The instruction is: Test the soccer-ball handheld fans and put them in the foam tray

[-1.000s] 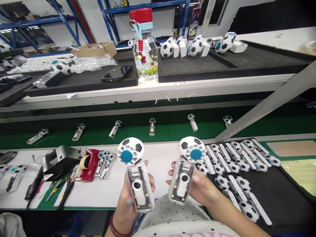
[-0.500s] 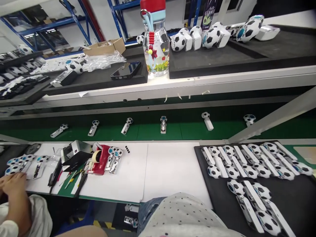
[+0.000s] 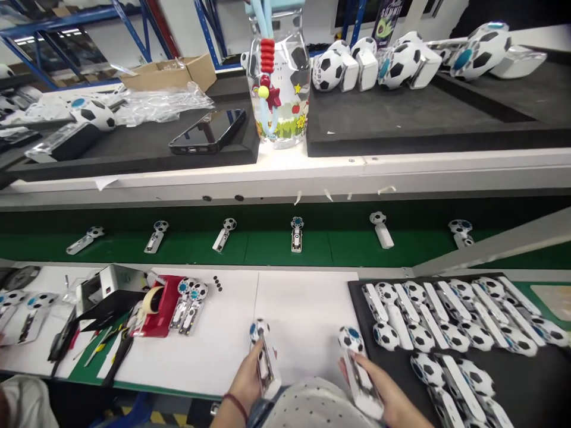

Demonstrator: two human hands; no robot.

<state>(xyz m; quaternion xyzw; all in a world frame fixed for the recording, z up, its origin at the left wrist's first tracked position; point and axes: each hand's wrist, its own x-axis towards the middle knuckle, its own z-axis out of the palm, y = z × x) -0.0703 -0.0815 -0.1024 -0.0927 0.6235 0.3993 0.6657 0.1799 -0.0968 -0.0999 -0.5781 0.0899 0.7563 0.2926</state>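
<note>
We hold one small handheld fan in each hand, low over the near edge of the white work mat (image 3: 307,309). Our left hand (image 3: 245,380) has its fingers clamped around the handle of the left fan (image 3: 264,356), soccer-ball head pointing away from us toward the green conveyor belt (image 3: 267,246). Our right hand (image 3: 379,386) is wrapped the same way around the right fan (image 3: 357,368), which sits just left of the black foam tray (image 3: 526,368) at the mat's right side.

To do this well, we judge it best to grip each handle by its long sides, thumb on top, so the open back with its exposed internals stays untouched and the round head stays free. Keeping both fans level and apart from each other should stop the heads from knocking.

The fans are hard glossy plastic: a flat white oblong handle and a rounded head printed in black and white patches with a blue centre cap. The tray looks soft and matte, packed with rows of finished fans (image 3: 446,309). Left of the mat's middle stand a red tape dispenser (image 3: 160,306) and two more fans (image 3: 190,300). More units ride the belt beyond the mat, spaced well apart.
</note>
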